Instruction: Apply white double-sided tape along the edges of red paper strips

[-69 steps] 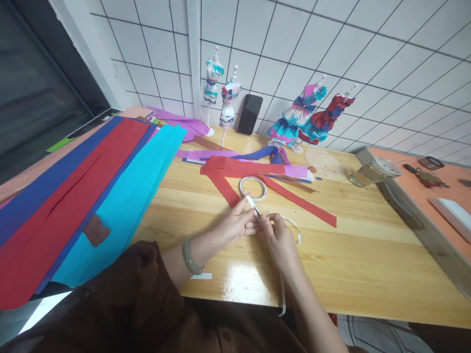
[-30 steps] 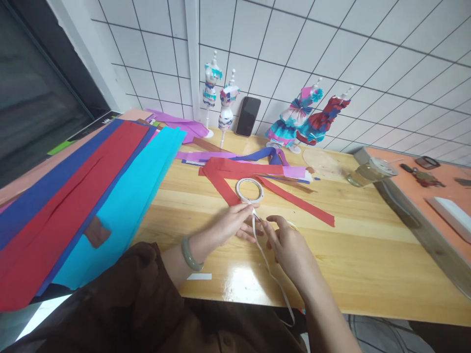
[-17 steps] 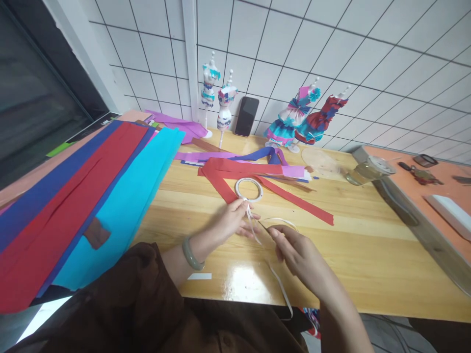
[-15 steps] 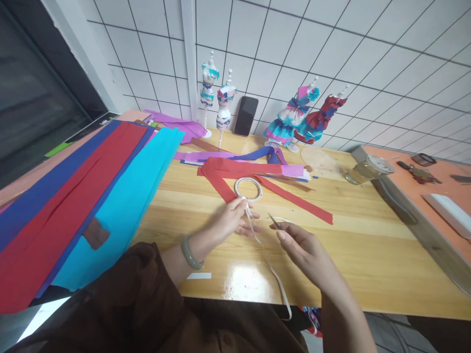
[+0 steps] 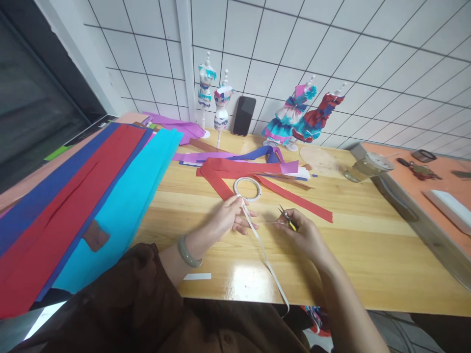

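My left hand (image 5: 232, 215) pinches a narrow white strip (image 5: 267, 257) between thumb and forefinger, its other fingers spread. From there the strip hangs down across the table and over its front edge. Just beyond those fingertips lies a roll of white tape (image 5: 260, 189), touching or very close to them. My right hand (image 5: 305, 235) is closed around small yellow-handled snips (image 5: 286, 215), whose points face up and left. A thin pale strand (image 5: 270, 223) runs from its fingertips toward my left hand; its far end is hard to make out.
Red crepe paper strips (image 5: 294, 196) lie behind the roll. Wide coloured sheets (image 5: 147, 181) cover the left side. Small dress forms (image 5: 221, 108) and a phone (image 5: 244, 115) stand along the wall. A glass cup (image 5: 368, 166) is at right, and a short white piece (image 5: 197, 276) lies near the front edge.
My right hand has turned, so the snips' blades and yellow handle now show. The thin strand now stretches leftward from its fingers. The white strip hangs straighter; my left hand has barely moved.
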Demonstrator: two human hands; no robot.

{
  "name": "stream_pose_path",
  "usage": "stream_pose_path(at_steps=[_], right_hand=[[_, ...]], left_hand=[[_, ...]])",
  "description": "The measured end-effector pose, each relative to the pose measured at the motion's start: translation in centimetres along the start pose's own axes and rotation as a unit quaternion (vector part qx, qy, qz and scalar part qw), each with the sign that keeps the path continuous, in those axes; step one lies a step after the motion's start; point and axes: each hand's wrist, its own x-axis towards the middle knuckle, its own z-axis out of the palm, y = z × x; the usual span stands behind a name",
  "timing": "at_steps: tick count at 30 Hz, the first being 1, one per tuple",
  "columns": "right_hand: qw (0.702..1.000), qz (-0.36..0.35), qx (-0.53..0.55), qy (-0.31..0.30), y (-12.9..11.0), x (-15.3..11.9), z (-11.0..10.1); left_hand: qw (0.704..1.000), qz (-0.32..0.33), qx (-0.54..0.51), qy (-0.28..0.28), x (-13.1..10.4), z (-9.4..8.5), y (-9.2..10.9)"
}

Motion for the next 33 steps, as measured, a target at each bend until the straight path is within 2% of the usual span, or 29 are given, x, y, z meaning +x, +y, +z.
stream_pose_path(at_steps=[3,7,13,23,28,33], right_hand=[[1.0,-0.011,-0.02,-0.019,0.1,0.0,-1.4],[0.998,-0.014,-0.019,-0.063,0.1,-0.1,-2.3],[0.998,0.019,-0.009,-0.065,0.1,-0.4,-3.8],[0.989,0.089,0.04,-0.114,0.4,0.0,-4.5],[0.981,0.126,0.116,-0.091,0.7,0.2,-4.6],[0.955,0.175,0.238,-0.038,0.8,0.1,-4.7]], left_hand=[[1.0,0.002,0.018,0.001,0.1,0.0,-0.1],[0.999,-0.001,0.035,0.005,0.1,0.2,0.0],[0.998,0.002,0.053,0.025,0.0,0.4,0.3],[0.993,0.086,-0.022,0.073,0.3,0.4,-0.2],[0.989,0.108,-0.046,0.09,0.4,0.3,-0.3],[0.983,0.125,-0.102,0.089,0.5,-0.1,-0.1]])
